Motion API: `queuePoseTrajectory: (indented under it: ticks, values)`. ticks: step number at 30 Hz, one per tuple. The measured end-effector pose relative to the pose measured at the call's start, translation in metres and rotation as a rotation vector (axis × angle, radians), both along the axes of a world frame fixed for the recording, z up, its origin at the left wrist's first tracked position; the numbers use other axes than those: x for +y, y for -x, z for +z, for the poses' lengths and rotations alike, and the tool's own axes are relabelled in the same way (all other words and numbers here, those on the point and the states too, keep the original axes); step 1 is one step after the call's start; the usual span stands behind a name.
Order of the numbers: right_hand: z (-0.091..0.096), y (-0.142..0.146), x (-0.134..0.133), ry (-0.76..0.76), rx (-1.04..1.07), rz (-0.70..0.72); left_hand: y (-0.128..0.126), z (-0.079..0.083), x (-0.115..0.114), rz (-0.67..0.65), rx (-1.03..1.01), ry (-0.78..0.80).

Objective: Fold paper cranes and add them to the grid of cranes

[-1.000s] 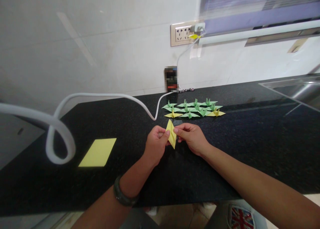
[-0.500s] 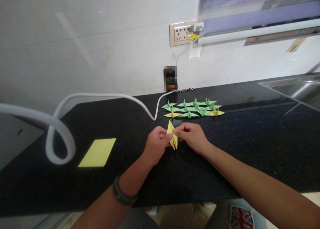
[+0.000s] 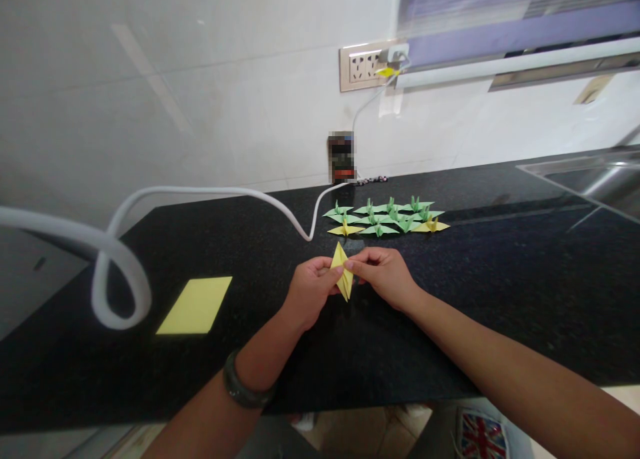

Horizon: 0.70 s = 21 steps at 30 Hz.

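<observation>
Between my two hands is a piece of yellow origami paper [image 3: 341, 253], folded into a narrow diamond, one point away from me and the other toward me. My left hand [image 3: 311, 291] pinches its left side, thumb on top. From the right, my right hand [image 3: 384, 274] grips the right edge between thumb and fingers. Just beyond stand several folded paper cranes in rows, mostly green [image 3: 379, 230], with a yellow crane [image 3: 345, 228] at the left and another yellow crane [image 3: 431, 225] at the right of the front row.
Flat yellow sheets [image 3: 196, 305] lie on the black countertop [image 3: 260, 245] to the left. A thick white cable [image 3: 215, 191] loops across the left side. A pixelated device [image 3: 341, 157] leans on the wall below a socket panel [image 3: 360, 67]. A metal sink [image 3: 610, 179] is at the right.
The folded yellow paper has turned slightly, and its two near points, apart before, now lie together. Both hands keep their grip in nearly the same place.
</observation>
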State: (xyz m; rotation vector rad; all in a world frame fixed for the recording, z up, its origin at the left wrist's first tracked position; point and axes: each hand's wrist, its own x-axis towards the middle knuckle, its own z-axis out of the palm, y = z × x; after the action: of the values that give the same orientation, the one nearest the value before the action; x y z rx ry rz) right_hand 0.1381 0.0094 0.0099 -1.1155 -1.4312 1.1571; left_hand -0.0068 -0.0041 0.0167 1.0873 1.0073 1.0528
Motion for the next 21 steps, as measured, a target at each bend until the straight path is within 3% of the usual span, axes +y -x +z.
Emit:
queuePoseTrajectory:
  ticks: [4, 12, 21]
  values:
    - [-0.0026, -0.0006, 0.0009, 0.036, 0.048, 0.041, 0.0007, -0.0003, 0.0010, 0.000, 0.015, -0.022]
    - [-0.0045, -0.0012, 0.0061, 0.249, 0.315, 0.218, 0.0004, 0.0033, 0.0004, -0.003, 0.008, -0.009]
    - [-0.0029, 0.0011, 0.0026, 0.234, 0.375, 0.275, 0.0010, 0.0028, -0.0019, 0.021, 0.162, -0.043]
